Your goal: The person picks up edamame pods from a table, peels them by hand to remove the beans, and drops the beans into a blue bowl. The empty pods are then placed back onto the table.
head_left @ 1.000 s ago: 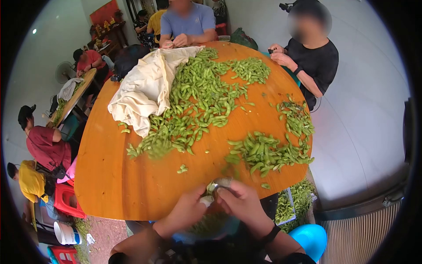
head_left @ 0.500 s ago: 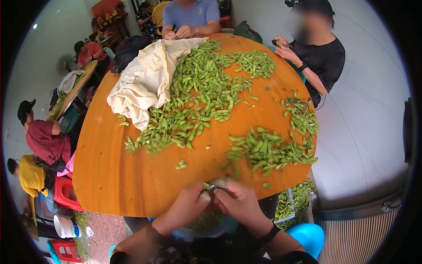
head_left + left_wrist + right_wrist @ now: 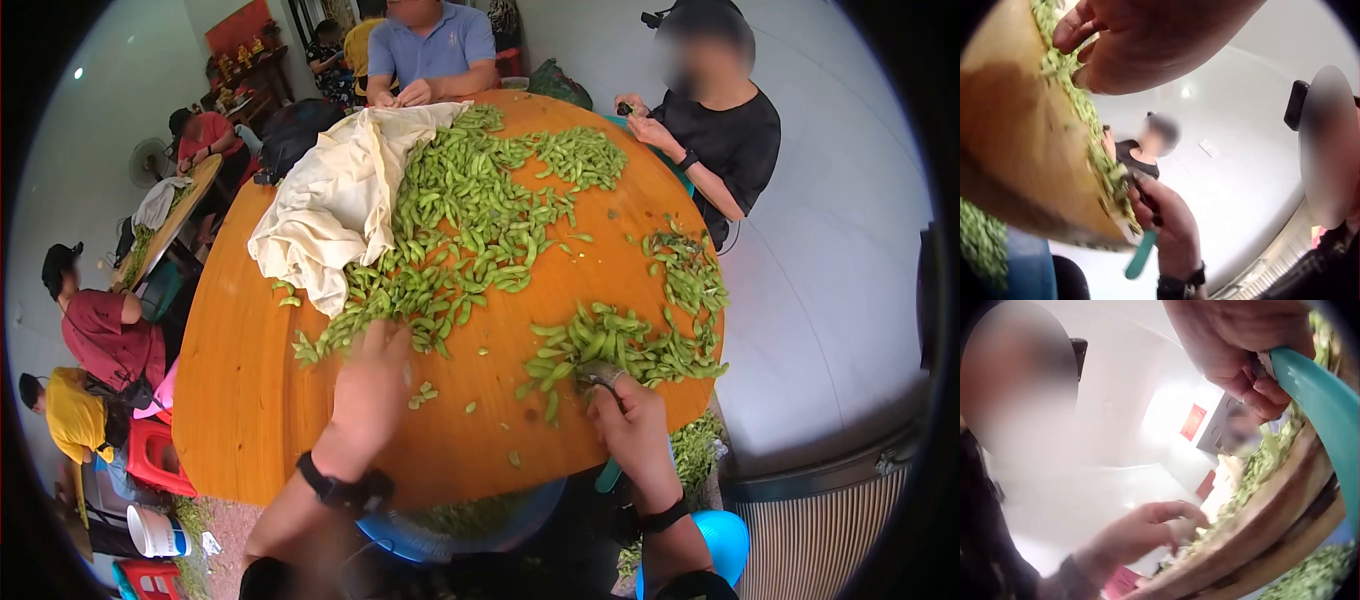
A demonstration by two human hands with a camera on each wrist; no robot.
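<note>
Over the near edge of the large pile of green edamame pods (image 3: 470,200), my left hand (image 3: 372,380) reaches forward with fingers loosely bent and blurred. Its thumb and fingers stand apart in the right wrist view. My right hand (image 3: 632,425) grips a tool by its long teal handle (image 3: 1141,255), which sticks out below the fist; the working end is hidden. A grey covering (image 3: 600,373) shows at that hand's fingertips, right at the smaller pod heap (image 3: 610,340). Several loose beans (image 3: 422,396) lie on the table between the hands.
A cream cloth (image 3: 325,200) covers part of the pile on the wooden table (image 3: 240,400). Below the near edge stands a blue basin (image 3: 535,520) with green contents. Two people sit across the table. A blue stool (image 3: 722,540) is at the right.
My hands were together near the table's front edge. They have parted: the left has moved forward and left to the large pile, the right rightward to the smaller heap, still gripping the teal-handled tool.
</note>
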